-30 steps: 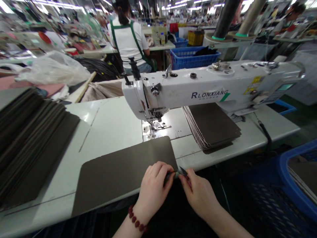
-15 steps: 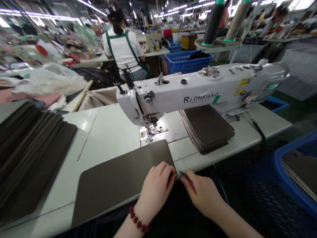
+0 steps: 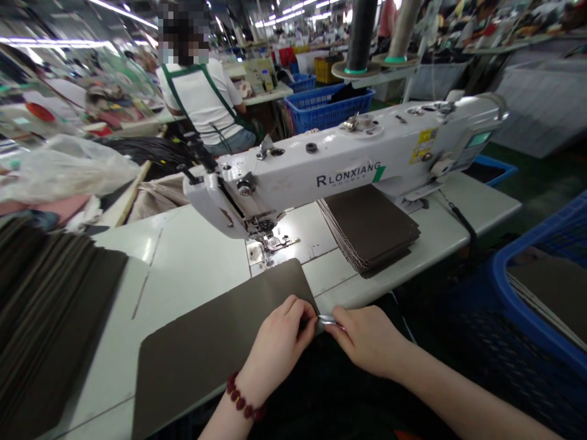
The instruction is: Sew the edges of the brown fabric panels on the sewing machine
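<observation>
A flat olive-brown panel [image 3: 211, 330] with rounded corners lies on the front of the sewing table [image 3: 197, 263], below the needle area. My left hand [image 3: 284, 333] rests on its right end, fingers closed in a pinch at the near right corner. My right hand [image 3: 367, 336] grips a small silver tool [image 3: 326, 319] that looks like thread snips; most of it is hidden by the fingers. Its tip meets the panel edge beside my left fingertips. Beyond them is the white sewing machine [image 3: 339, 159], its presser foot [image 3: 268, 244] lit and apart from the panel.
A tall stack of similar panels [image 3: 50, 324] stands at the left. Another stack [image 3: 371, 226] sits under the machine arm. A blue basket [image 3: 499, 269] with panels is at the right. A co-worker [image 3: 206, 104] sits ahead, near another blue basket [image 3: 325, 110].
The view has shifted slightly, so the scene sits further left. My right hand has brought the silver tool closer to the panel edge and turned it, its shiny side now showing.
</observation>
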A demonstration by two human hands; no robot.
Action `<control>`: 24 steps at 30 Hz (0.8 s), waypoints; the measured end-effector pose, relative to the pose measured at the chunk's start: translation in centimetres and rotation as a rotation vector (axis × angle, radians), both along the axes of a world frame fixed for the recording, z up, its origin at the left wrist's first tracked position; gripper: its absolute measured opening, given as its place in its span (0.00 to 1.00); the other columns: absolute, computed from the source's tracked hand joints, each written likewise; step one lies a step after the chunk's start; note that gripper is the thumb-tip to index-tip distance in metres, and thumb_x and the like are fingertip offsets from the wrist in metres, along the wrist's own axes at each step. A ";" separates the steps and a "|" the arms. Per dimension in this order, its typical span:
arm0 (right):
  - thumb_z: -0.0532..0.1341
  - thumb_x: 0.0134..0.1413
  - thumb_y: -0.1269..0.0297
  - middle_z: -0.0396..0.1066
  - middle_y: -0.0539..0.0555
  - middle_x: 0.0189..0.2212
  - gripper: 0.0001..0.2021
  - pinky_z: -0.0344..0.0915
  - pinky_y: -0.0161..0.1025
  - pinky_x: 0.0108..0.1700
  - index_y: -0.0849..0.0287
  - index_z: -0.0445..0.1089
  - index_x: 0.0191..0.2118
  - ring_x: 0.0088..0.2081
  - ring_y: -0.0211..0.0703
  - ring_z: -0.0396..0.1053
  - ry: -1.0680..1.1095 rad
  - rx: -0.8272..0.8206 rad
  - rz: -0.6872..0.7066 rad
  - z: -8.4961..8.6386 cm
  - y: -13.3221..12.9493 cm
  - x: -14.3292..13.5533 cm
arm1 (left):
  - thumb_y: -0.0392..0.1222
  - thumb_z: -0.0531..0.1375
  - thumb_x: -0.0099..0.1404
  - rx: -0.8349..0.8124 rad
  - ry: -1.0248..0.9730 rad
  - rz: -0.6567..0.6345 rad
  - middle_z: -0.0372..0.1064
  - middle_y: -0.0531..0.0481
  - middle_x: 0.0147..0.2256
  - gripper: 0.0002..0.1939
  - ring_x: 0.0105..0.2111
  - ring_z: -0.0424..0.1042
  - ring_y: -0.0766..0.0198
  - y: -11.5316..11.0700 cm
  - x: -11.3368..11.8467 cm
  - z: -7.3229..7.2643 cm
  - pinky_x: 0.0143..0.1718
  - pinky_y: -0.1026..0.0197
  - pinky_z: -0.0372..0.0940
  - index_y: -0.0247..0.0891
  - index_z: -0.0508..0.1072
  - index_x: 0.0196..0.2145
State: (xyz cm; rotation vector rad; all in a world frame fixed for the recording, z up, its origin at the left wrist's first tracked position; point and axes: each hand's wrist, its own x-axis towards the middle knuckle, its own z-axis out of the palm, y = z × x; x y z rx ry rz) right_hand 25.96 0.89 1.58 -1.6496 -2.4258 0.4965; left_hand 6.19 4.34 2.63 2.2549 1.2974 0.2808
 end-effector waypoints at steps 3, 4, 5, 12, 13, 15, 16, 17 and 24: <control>0.50 0.66 0.56 0.73 0.51 0.23 0.13 0.44 0.39 0.25 0.56 0.65 0.34 0.24 0.44 0.71 -0.010 0.013 0.016 0.3 0.2 0.1 | 0.37 0.53 0.68 -0.011 -0.015 -0.015 0.64 0.52 0.34 0.04 0.32 0.68 0.63 0.1 -0.1 0.0 0.33 0.61 0.62 0.41 0.65 0.34; 0.50 0.66 0.56 0.73 0.51 0.23 0.13 0.44 0.39 0.25 0.56 0.65 0.34 0.24 0.44 0.70 -0.015 0.017 0.022 0.4 0.3 0.1 | 0.37 0.53 0.68 -0.014 -0.018 -0.022 0.64 0.52 0.34 0.04 0.32 0.68 0.63 0.1 -0.2 0.0 0.33 0.61 0.62 0.41 0.64 0.34; 0.50 0.65 0.56 0.73 0.51 0.23 0.13 0.44 0.39 0.25 0.57 0.65 0.34 0.24 0.44 0.70 -0.020 0.021 0.026 0.5 0.3 0.2 | 0.37 0.53 0.68 -0.017 -0.019 -0.029 0.64 0.52 0.34 0.04 0.32 0.68 0.64 0.2 -0.2 0.1 0.33 0.61 0.62 0.41 0.64 0.33; 0.48 0.66 0.54 0.74 0.53 0.26 0.16 0.46 0.39 0.25 0.57 0.66 0.35 0.26 0.45 0.71 -0.056 -0.003 0.100 1.3 1.1 0.1 | 0.38 0.52 0.68 -0.045 0.040 -0.024 0.63 0.52 0.34 0.04 0.32 0.67 0.64 0.5 0.0 0.5 0.33 0.61 0.61 0.40 0.64 0.33; 0.47 0.66 0.54 0.74 0.53 0.26 0.17 0.47 0.39 0.25 0.58 0.66 0.35 0.26 0.45 0.71 -0.064 -0.010 0.107 1.4 1.2 0.1 | 0.39 0.52 0.68 -0.049 0.045 -0.023 0.64 0.53 0.34 0.04 0.32 0.67 0.64 0.5 0.1 0.6 0.33 0.61 0.61 0.40 0.64 0.33; 0.46 0.66 0.54 0.73 0.53 0.26 0.17 0.47 0.39 0.26 0.58 0.66 0.36 0.26 0.45 0.71 -0.078 -0.017 0.114 1.6 1.4 0.0 | 0.39 0.52 0.67 -0.051 0.047 -0.024 0.64 0.52 0.34 0.04 0.32 0.67 0.64 0.5 0.2 0.8 0.33 0.61 0.60 0.40 0.64 0.33; 0.46 0.66 0.54 0.73 0.53 0.26 0.17 0.47 0.39 0.26 0.57 0.66 0.36 0.26 0.46 0.71 -0.081 -0.017 0.118 1.6 1.4 0.0 | 0.38 0.52 0.67 -0.051 0.047 -0.026 0.64 0.52 0.34 0.04 0.32 0.68 0.63 0.4 0.3 0.8 0.33 0.61 0.60 0.40 0.64 0.33; 0.46 0.66 0.54 0.73 0.53 0.26 0.17 0.46 0.39 0.25 0.57 0.66 0.36 0.26 0.45 0.71 -0.081 -0.013 0.120 1.7 1.4 -0.1 | 0.38 0.52 0.67 -0.048 0.047 -0.028 0.64 0.52 0.34 0.04 0.32 0.68 0.63 0.3 0.4 0.8 0.33 0.62 0.60 0.40 0.64 0.33; 0.46 0.67 0.56 0.72 0.50 0.24 0.16 0.43 0.39 0.25 0.56 0.64 0.33 0.24 0.44 0.70 -0.054 0.002 0.075 1.4 1.4 0.1 | 0.36 0.52 0.66 -0.083 -0.041 0.019 0.62 0.52 0.33 0.04 0.31 0.66 0.65 -0.1 0.2 1.1 0.32 0.63 0.60 0.40 0.63 0.32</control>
